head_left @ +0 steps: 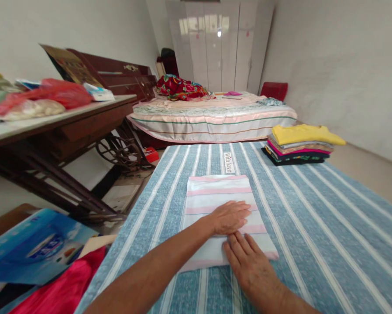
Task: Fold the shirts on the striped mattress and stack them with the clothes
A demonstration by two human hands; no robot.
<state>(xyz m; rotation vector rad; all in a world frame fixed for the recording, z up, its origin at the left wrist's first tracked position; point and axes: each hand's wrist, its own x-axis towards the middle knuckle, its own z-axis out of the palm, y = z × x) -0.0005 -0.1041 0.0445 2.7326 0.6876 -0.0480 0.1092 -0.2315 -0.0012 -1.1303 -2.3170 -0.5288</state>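
Note:
A folded white cloth garment with pink and thin blue stripes (215, 198) lies flat in front of me on a blue-and-white striped cover (300, 244). My left hand (230, 217) rests palm down across its middle, fingers stretched out to the right. Just below it, my right hand (248, 261) presses flat on the near right part of the garment, its fingertips close to the left hand. Neither hand grips anything. Beyond the garment, "With love" is printed on the cover. The parts of the garment beneath my hands and left forearm are hidden.
A stack of folded clothes (300, 146), yellow on top, sits at the far right. To the left are a treadle table (117, 102) with bags on it, a blue carton (42, 248) and red cloth (68, 283). A bed (215, 115) stands behind.

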